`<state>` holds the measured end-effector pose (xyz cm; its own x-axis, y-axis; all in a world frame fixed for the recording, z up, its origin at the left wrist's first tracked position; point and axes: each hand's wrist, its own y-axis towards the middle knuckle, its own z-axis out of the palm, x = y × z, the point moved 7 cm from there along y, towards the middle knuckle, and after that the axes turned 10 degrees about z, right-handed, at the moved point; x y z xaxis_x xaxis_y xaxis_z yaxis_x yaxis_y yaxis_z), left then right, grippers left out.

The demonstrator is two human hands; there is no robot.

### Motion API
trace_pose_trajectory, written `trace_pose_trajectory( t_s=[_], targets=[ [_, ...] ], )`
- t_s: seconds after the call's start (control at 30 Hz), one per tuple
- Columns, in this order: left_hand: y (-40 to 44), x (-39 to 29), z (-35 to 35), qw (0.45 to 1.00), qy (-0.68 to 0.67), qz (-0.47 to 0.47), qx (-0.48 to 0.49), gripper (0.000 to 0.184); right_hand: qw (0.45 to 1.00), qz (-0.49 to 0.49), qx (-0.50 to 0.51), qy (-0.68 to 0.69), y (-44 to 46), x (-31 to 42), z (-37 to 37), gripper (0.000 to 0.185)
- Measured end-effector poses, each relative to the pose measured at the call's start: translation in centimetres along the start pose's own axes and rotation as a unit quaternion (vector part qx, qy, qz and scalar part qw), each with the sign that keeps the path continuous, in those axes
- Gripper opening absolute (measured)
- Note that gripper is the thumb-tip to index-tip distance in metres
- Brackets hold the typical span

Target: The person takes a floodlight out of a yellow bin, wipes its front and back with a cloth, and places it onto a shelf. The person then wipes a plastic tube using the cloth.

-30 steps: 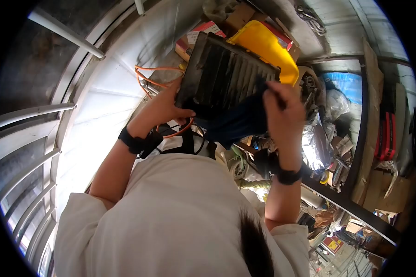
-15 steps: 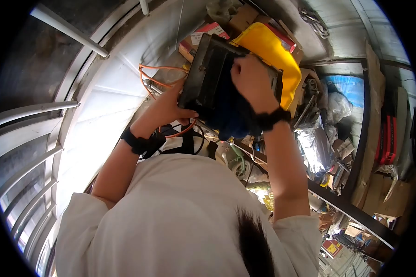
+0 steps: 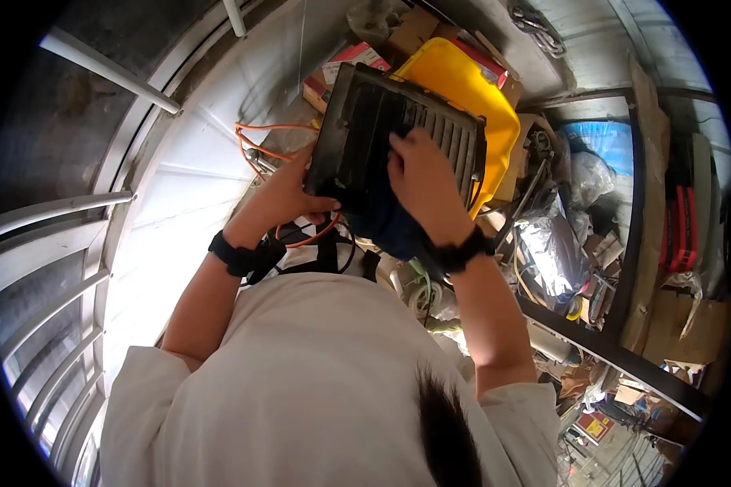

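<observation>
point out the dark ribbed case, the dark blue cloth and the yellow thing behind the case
dark ribbed case (image 3: 364, 123): head view, on the panel left of the ribs
dark blue cloth (image 3: 386, 225): head view, on its hanging lower part
yellow thing (image 3: 473, 85): head view, on its upper face

Hiding dark cloth (image 3: 384, 227) partly under the right hand (image 3: 424, 177). Concealing fingers of the left hand (image 3: 284, 195) behind the black case (image 3: 345, 134). Blocking part of the yellow plastic (image 3: 475, 93) with that case. Cropping the pale shirt (image 3: 300, 381) below.
</observation>
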<state>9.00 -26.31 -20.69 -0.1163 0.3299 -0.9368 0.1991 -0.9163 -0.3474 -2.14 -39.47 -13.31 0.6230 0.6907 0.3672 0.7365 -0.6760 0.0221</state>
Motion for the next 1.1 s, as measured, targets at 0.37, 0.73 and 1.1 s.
trace_pose_trajectory(
  t_s=[0.37, 0.73, 1.1],
  targets=[
    [0.0, -0.1, 0.1, 1.000, 0.007, 0.006, 0.005, 0.082, 0.986, 0.068, -0.126, 0.086, 3.9, -3.6, -2.7, 0.017],
    [-0.1, 0.1, 0.0, 1.000, 0.027, 0.001, 0.003, 0.084, 0.996, 0.009, -0.074, -0.054, 5.9, -2.3, -0.7, 0.017],
    [0.1, 0.1, 0.3, 1.000, 0.013, 0.020, -0.005, 0.083, 0.996, -0.008, -0.083, -0.034, 6.3, -2.6, -0.5, 0.014]
  ],
)
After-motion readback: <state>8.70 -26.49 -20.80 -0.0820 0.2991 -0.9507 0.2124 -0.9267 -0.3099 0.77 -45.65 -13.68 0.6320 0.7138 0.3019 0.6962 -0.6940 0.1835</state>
